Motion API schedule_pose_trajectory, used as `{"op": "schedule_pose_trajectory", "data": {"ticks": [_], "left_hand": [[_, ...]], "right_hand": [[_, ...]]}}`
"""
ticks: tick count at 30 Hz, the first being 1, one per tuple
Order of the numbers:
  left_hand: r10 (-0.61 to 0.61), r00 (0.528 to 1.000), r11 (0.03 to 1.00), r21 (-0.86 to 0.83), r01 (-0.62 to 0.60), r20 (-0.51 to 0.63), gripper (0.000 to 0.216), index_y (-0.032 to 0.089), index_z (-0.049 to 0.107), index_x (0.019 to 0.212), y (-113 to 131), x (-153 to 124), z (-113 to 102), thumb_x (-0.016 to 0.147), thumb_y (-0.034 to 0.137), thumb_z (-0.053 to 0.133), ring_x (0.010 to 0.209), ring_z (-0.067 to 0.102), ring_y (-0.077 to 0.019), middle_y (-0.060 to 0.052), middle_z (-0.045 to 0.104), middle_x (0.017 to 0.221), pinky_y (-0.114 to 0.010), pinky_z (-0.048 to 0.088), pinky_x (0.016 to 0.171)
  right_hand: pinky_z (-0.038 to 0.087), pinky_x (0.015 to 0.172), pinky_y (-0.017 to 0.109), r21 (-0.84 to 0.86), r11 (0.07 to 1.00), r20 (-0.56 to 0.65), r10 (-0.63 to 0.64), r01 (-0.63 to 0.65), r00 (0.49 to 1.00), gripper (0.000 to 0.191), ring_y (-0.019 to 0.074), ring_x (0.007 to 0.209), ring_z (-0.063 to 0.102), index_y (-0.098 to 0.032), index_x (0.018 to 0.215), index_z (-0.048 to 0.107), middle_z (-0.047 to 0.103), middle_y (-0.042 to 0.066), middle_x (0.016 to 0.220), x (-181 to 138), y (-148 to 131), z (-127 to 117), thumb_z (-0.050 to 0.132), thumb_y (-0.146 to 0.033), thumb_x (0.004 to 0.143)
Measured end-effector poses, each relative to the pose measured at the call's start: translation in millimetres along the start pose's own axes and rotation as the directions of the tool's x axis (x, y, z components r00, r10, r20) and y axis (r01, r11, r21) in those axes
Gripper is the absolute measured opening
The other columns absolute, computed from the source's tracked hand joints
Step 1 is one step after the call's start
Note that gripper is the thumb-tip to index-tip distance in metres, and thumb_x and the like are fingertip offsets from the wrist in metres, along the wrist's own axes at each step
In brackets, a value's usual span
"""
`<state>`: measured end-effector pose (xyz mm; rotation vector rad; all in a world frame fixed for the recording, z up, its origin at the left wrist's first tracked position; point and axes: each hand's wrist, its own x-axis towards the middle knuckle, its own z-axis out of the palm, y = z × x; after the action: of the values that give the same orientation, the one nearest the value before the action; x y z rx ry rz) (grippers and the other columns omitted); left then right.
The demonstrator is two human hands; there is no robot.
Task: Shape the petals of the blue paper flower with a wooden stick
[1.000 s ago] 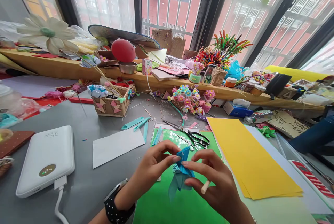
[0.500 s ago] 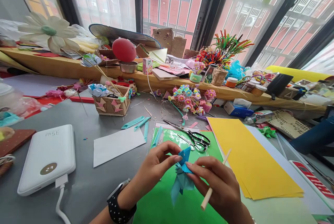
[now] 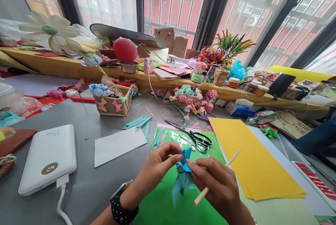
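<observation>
Between my two hands, above the green sheet [image 3: 157, 204], is a folded blue paper piece [image 3: 180, 182] with pointed flaps hanging down. My left hand [image 3: 164, 160] pinches its upper part between thumb and fingertips. The fingertips of my right hand [image 3: 216, 179] close on the right edge of the same folded paper. A thin wooden stick [image 3: 202, 197] also lies across my right hand, held among its fingers and slanting up to the right. Just beyond the hands rest black-handled scissors [image 3: 201, 141] and a folded blue strip [image 3: 158, 137].
A white power bank [image 3: 49, 158] with a cable stands at left. Nearby lie a white paper sheet [image 3: 119, 147] and several blue folded strips [image 3: 134, 122]. Yellow sheets [image 3: 254, 162] cover the right side. Behind are a cardboard flower box [image 3: 113, 105] and a crocheted-looking flower bunch [image 3: 187, 97].
The wooden stick has shifted its tilt slightly in my right hand, its lower end moving left and its upper end right. Both hands still grip the folded paper.
</observation>
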<state>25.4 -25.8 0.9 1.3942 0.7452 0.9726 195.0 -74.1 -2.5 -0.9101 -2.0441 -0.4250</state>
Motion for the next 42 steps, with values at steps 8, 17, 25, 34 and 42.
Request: {"op": "schedule_pose_trajectory", "data": {"ticks": [8, 17, 25, 34, 42], "left_hand": [[-0.016, 1.0, 0.999, -0.038, 0.015, -0.016, 0.014, 0.016, 0.058, 0.072, 1.4, -1.5, 0.8, 0.073, 0.029, 0.063, 0.064, 0.05, -0.0121, 0.001, 0.052, 0.067, -0.021, 0.042, 0.058], [-0.007, 0.999, 0.998, -0.064, 0.009, 0.033, 0.016, 0.016, 0.059, 0.075, -1.3, 0.9, 0.5, 0.071, 0.03, 0.064, 0.069, 0.052, -0.0132, 0.0, 0.055, 0.071, -0.023, 0.044, 0.063], [-0.025, 0.999, 0.999, -0.023, 0.025, 0.02, 0.008, 0.015, 0.059, 0.074, -0.6, 0.8, -1.7, 0.072, 0.023, 0.061, 0.069, 0.051, -0.0132, 0.001, 0.055, 0.07, -0.023, 0.041, 0.065], [-0.048, 0.998, 0.999, -0.018, 0.048, 0.04, 0.011, 0.016, 0.057, 0.074, -1.5, 1.5, -3.1, 0.072, 0.026, 0.061, 0.069, 0.048, -0.0133, 0.002, 0.052, 0.07, -0.024, 0.039, 0.064], [-0.057, 0.997, 0.997, -0.047, 0.06, 0.055, 0.009, 0.015, 0.058, 0.075, 0.7, 1.2, -2.6, 0.073, 0.023, 0.06, 0.069, 0.048, -0.0124, 0.002, 0.053, 0.07, -0.022, 0.039, 0.064]], "right_hand": [[0.047, 0.049, 0.026, -0.017, 0.999, -0.013, -0.048, 0.047, 0.999, 0.018, 0.0144, 0.056, 0.059, -0.012, 0.096, 0.062, 0.065, 0.006, 0.068, 2.9, -2.2, -2.5, 0.054, -0.008, 0.081], [0.05, 0.05, 0.026, 0.006, 0.998, 0.016, 0.055, -0.055, 0.998, 0.015, 0.0165, 0.063, 0.06, -0.014, 0.091, 0.064, 0.063, 0.008, 0.07, 4.3, 0.5, 1.8, 0.051, -0.011, 0.082], [0.047, 0.048, 0.027, 0.05, 0.999, -0.005, 0.014, -0.013, 1.0, 0.015, 0.0161, 0.058, 0.057, -0.01, 0.091, 0.064, 0.063, 0.008, 0.067, 5.4, 0.2, 0.8, 0.053, -0.009, 0.081], [0.045, 0.047, 0.026, 0.123, 0.992, 0.023, 0.039, -0.042, 0.999, 0.015, 0.0158, 0.058, 0.056, -0.01, 0.09, 0.066, 0.063, 0.008, 0.066, 4.8, 2.9, -0.7, 0.054, -0.008, 0.08], [0.044, 0.046, 0.025, 0.085, 0.996, 0.029, 0.011, -0.013, 1.0, 0.015, 0.015, 0.056, 0.056, -0.011, 0.091, 0.066, 0.063, 0.008, 0.066, 6.7, 2.6, -4.5, 0.054, -0.011, 0.081]]}}
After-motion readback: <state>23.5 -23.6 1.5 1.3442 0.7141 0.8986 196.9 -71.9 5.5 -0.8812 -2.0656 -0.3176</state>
